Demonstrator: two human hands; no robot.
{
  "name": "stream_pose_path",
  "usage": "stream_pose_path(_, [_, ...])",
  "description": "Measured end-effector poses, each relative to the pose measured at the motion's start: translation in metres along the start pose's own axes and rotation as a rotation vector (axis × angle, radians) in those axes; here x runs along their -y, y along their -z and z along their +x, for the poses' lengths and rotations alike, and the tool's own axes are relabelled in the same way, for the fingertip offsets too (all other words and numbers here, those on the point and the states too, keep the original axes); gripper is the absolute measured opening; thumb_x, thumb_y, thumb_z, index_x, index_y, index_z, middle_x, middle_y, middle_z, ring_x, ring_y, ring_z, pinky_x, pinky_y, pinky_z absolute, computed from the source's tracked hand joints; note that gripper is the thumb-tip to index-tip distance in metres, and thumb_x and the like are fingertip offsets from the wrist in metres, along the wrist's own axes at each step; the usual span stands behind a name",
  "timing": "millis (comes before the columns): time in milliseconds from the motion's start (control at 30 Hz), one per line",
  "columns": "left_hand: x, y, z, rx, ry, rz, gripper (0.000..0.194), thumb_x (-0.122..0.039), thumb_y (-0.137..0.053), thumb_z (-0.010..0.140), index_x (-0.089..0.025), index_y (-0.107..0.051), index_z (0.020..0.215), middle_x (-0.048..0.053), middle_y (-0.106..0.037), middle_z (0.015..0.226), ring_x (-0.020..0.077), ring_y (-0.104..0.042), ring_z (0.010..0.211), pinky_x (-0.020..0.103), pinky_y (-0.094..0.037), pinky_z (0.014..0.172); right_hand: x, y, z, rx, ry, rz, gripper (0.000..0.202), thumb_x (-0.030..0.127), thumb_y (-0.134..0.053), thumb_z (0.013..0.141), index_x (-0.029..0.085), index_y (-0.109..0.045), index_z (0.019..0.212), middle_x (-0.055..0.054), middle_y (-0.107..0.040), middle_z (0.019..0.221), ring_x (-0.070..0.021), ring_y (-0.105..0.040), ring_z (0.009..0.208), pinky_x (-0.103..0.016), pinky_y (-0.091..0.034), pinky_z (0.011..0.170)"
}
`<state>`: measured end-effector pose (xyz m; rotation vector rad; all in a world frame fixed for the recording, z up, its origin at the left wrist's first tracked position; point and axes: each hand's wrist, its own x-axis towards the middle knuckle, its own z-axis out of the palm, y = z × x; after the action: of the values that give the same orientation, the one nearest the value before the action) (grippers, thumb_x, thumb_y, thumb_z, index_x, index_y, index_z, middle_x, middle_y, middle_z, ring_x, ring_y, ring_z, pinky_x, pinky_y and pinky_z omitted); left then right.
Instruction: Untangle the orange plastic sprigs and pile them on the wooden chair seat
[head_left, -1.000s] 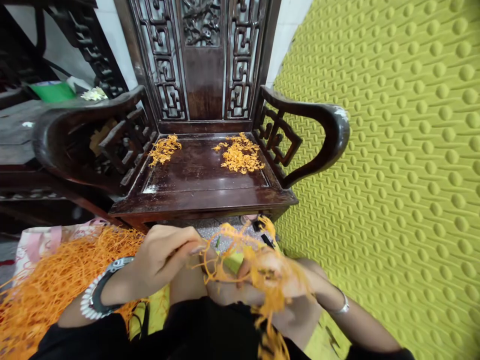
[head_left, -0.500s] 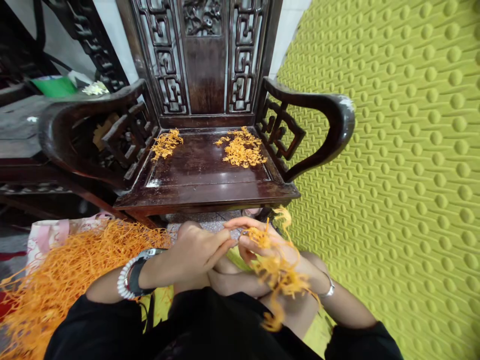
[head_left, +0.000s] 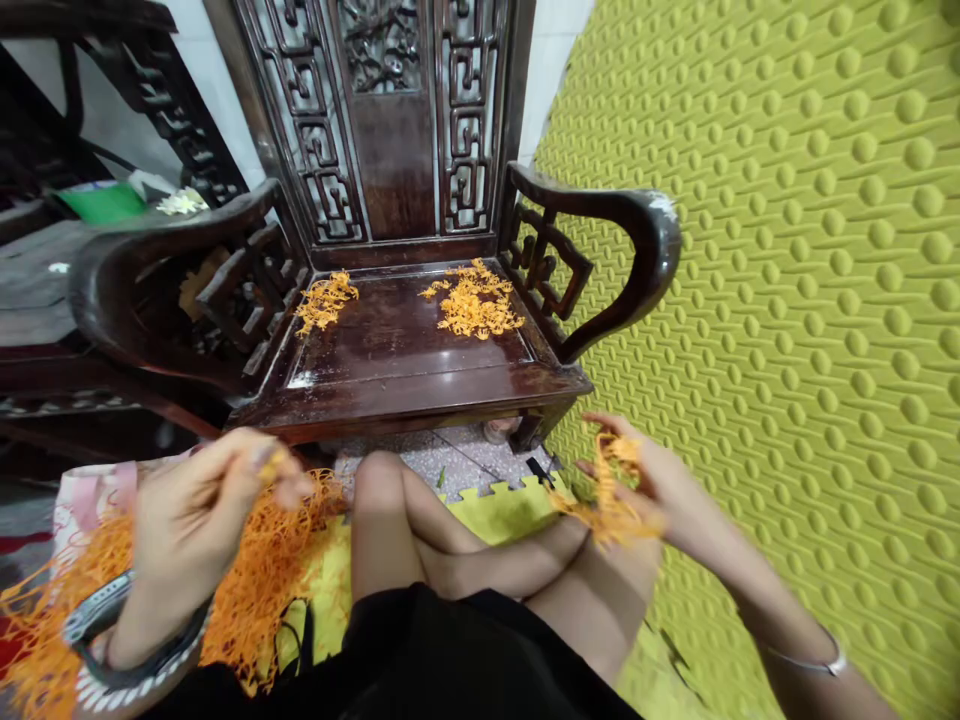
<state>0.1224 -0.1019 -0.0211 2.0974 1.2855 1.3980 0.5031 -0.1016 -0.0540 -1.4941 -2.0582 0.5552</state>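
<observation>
The chair faces the person; sides are given as the person sees it. The left hand is off the chair's left front corner, blurred, its fingertips pinched together on a small orange bit. The right hand is beyond the chair's right front corner, half closed, thumb and forefinger apart, with hold of an orange tangle; blur hides which fingers grip it. Two piles rest on the chair's seat: a smaller pile near its left arm and a larger pile near its right arm. A heap of orange strands lies in front of the chair, to the left, against a pink-and-white bag.
</observation>
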Motion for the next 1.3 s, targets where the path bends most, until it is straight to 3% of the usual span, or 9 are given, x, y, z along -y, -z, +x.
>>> stream_pose_path(133, [-0.002, -0.043, 0.013, 0.393, -0.056, -0.203, 0.029, -0.020, -0.041, 0.098, -0.021, -0.061, 0.119, 0.006, -0.068, 0.105, 0.0136, -0.065, 0.090, 0.027, -0.053, 0.082, -0.001, -0.017, 0.007, -0.036, 0.134, -0.068, 0.071, 0.011, -0.049, 0.075, 0.014, -0.029, 0.144, -0.017, -0.055, 0.124, -0.0273, -0.059, 0.105, -0.044, -0.049, 0.088])
stream_pose_path(267, [-0.014, -0.109, 0.018, 0.319, -0.077, -0.414, 0.031, -0.028, -0.031, 0.102, -0.017, -0.053, 0.120, 0.004, -0.060, 0.089, 0.0125, -0.056, 0.079, 0.027, -0.050, 0.074, 0.022, -0.037, 0.022, -0.066, 0.195, -0.050, 0.071, 0.010, -0.050, 0.073, 0.015, -0.031, 0.141, -0.015, -0.057, 0.117, -0.0274, -0.059, 0.103, -0.044, -0.049, 0.088])
stream_pose_path(400, [-0.027, -0.142, 0.022, 0.370, -0.361, -0.063, 0.047, -0.055, -0.043, 0.094, -0.013, -0.055, 0.112, 0.008, -0.057, 0.094, 0.0206, -0.053, 0.087, 0.036, -0.048, 0.079, 0.039, -0.040, 0.032, -0.007, 0.059, -0.060, 0.063, 0.009, -0.052, 0.071, 0.014, -0.038, 0.133, -0.009, -0.062, 0.093, -0.0241, -0.062, 0.082, -0.039, -0.050, 0.076])
stream_pose_path(533, [-0.022, -0.148, 0.026, 0.425, -0.495, 0.244, 0.047, -0.052, -0.035, 0.097, -0.012, -0.058, 0.092, 0.009, -0.060, 0.081, 0.0218, -0.056, 0.077, 0.034, -0.047, 0.068, 0.047, -0.031, 0.030, 0.153, 0.098, 0.101, 0.044, 0.014, -0.057, 0.078, 0.016, -0.044, 0.120, -0.007, -0.063, 0.094, -0.0207, -0.062, 0.083, -0.034, -0.049, 0.075])
stream_pose_path(700, [-0.006, -0.140, 0.025, 0.683, -0.479, 0.260, 0.050, -0.052, -0.027, 0.099, -0.015, -0.058, 0.087, 0.001, -0.058, 0.062, 0.0161, -0.055, 0.054, 0.027, -0.035, 0.051, 0.050, -0.020, 0.021, 0.403, 0.108, 0.355, 0.031, 0.023, -0.065, 0.080, 0.019, -0.052, 0.108, 0.002, -0.057, 0.080, -0.0118, -0.054, 0.067, -0.023, -0.044, 0.059])
stream_pose_path(800, [-0.003, -0.137, 0.019, 0.604, -0.470, 0.277, 0.058, -0.064, -0.029, 0.094, -0.014, -0.059, 0.091, 0.003, -0.060, 0.064, 0.0168, -0.057, 0.055, 0.026, -0.035, 0.049, 0.051, -0.017, 0.020, 0.504, 0.044, 0.609, 0.039, 0.028, -0.065, 0.082, 0.019, -0.050, 0.117, 0.000, -0.058, 0.089, -0.0115, -0.057, 0.075, -0.024, -0.047, 0.065])
stream_pose_path(933, [-0.007, -0.136, 0.016, 0.485, -0.450, 0.364, 0.056, -0.058, -0.025, 0.097, -0.012, -0.057, 0.103, 0.005, -0.063, 0.068, 0.0186, -0.061, 0.059, 0.026, -0.038, 0.049, 0.051, -0.018, 0.023, 0.496, -0.065, 0.845, 0.035, 0.034, -0.060, 0.089, 0.019, -0.051, 0.120, -0.003, -0.062, 0.095, -0.0116, -0.059, 0.080, -0.023, -0.047, 0.066])
stream_pose_path(1167, [-0.010, -0.130, 0.019, 0.613, -0.401, 0.385, 0.052, -0.054, -0.023, 0.100, -0.011, -0.045, 0.121, 0.007, -0.067, 0.083, 0.0200, -0.067, 0.074, 0.027, -0.047, 0.056, 0.044, -0.022, 0.024, 0.393, -0.187, 0.982, 0.031, 0.037, -0.063, 0.088, 0.018, -0.054, 0.110, 0.009, -0.042, 0.059, -0.0038, -0.025, 0.045, -0.018, -0.019, 0.042])
stream_pose_path(1300, [-0.011, -0.135, 0.018, 0.473, -0.545, 0.406, 0.042, -0.039, -0.021, 0.103, -0.013, -0.054, 0.100, 0.003, -0.063, 0.070, 0.0155, -0.062, 0.061, 0.024, -0.043, 0.050, 0.047, -0.028, 0.025, 0.387, -0.178, 0.962, 0.028, 0.038, -0.062, 0.088, 0.017, -0.054, 0.104, 0.011, -0.036, 0.052, -0.0040, -0.022, 0.043, -0.018, -0.016, 0.041])
